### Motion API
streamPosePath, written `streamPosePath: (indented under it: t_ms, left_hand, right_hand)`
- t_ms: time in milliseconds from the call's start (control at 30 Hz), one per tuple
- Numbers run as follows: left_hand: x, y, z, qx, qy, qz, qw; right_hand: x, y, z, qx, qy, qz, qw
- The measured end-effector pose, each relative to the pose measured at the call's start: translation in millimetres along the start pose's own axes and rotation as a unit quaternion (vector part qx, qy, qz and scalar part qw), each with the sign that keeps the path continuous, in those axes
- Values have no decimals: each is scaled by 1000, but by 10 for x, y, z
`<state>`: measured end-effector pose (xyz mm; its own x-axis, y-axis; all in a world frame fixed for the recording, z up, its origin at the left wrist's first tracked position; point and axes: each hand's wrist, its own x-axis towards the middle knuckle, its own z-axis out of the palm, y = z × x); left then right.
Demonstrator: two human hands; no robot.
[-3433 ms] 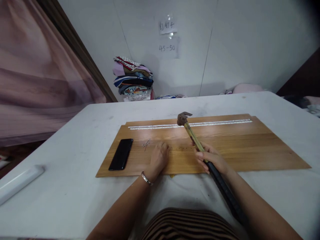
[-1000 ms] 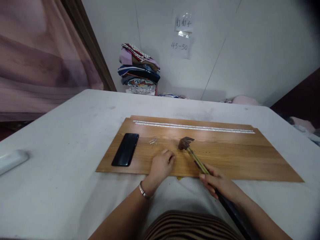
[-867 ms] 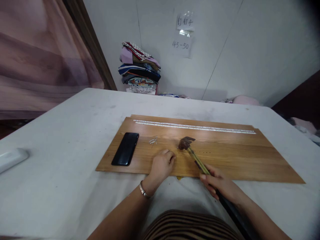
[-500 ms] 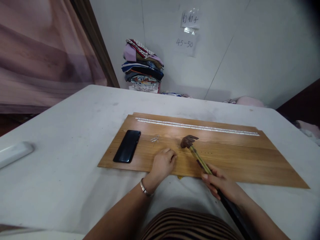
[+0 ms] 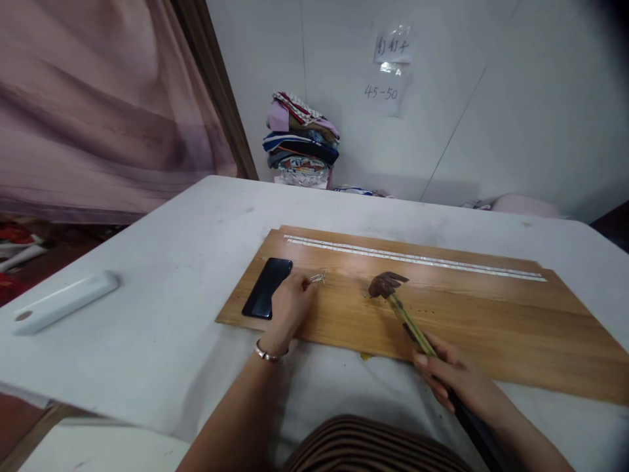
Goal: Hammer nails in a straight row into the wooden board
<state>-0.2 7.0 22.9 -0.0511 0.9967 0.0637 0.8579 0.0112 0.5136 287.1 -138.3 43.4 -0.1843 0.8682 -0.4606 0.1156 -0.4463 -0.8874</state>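
A long wooden board lies on the white table. My right hand grips the handle of a claw hammer, whose rusty head rests on the board beside a row of small nail marks. My left hand has reached left on the board, its fingertips at a small pile of loose nails, fingers curled; whether they pinch a nail is hidden. A black phone lies just left of that hand.
A white measuring strip runs along the board's far edge. A white oblong object lies at the table's left. Folded clothes are stacked against the wall, with paper notes taped above. A pinkish curtain hangs left.
My left hand moved left from beside the hammer head to the nail pile. The hammer, raised 3.4 s ago, stays resting on the board. My view has turned to the left.
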Motion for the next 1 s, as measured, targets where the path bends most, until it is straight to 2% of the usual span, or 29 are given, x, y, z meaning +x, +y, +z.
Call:
streamPosePath:
  t_ms: [133,367,600,733,867,1000]
  left_hand:
    - [-6,21,-17,42,-40,-12,998]
    - [-7,15,70,81,-25,36,996]
    - [-34,59,-50,134,-74,37,987]
    - [-56,63,-74,131,-69,47,988]
    - [-42,20,-1,132,-52,97,985]
    - [-20,8,38,147,-59,103,982]
  right_hand:
    - [19,13,-8,-16,-9,-2,1000]
    - [52,103,-43,-13,-27,-9,1000]
    - [-5,66,-65,2,-14,-3,1000]
    - [-9,32,-74,11,-14,-10,1000]
    - [11,35,-50,22,-19,-12,999]
    - [43,54,-21,27,-21,-11,999]
